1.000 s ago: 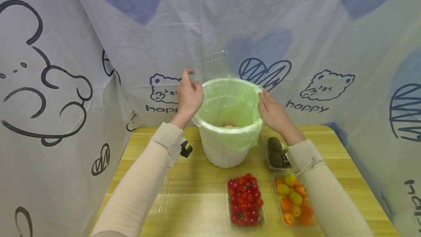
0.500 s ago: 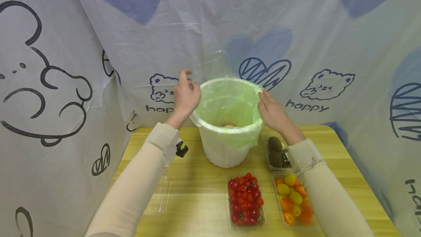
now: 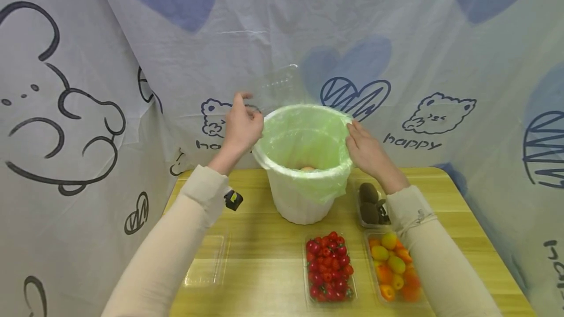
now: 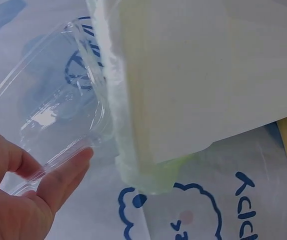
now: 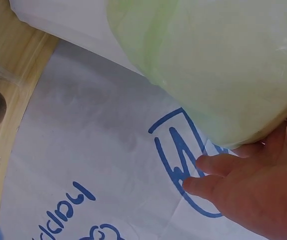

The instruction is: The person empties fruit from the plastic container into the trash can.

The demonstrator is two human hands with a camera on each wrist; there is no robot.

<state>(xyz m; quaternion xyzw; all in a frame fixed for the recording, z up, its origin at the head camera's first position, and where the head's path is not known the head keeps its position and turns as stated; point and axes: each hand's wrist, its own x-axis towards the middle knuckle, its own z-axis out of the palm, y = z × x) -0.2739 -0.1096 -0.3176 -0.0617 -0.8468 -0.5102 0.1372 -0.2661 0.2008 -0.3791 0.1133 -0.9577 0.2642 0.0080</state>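
Observation:
A clear plastic container (image 4: 48, 115) hangs beyond the bin's far left rim, its edge pinched between thumb and fingers of my left hand (image 4: 38, 195). The same left hand (image 3: 243, 126) shows left of the rim in the head view. In the middle stands a white trash bin (image 3: 299, 204) with a green liner bag (image 3: 308, 141) folded over its rim. My right hand (image 3: 364, 150) holds the bin's right rim. In the right wrist view some of its fingers (image 5: 203, 187) lie outside the liner, and the thumb is hidden. Part of a round tan thing (image 3: 307, 169) shows inside the bin.
Boxes of red cherry tomatoes (image 3: 328, 268), yellow and orange fruit (image 3: 392, 268) and brown kiwis (image 3: 368, 204) stand front and right on the wooden table (image 3: 260, 278). A clear tray (image 3: 207, 260) lies front left. A printed curtain (image 3: 282, 23) surrounds the table.
My left hand has drifted left, away from the bin rim, and the clear container has shifted slightly left and up with it. My right hand and the bin stay in place.

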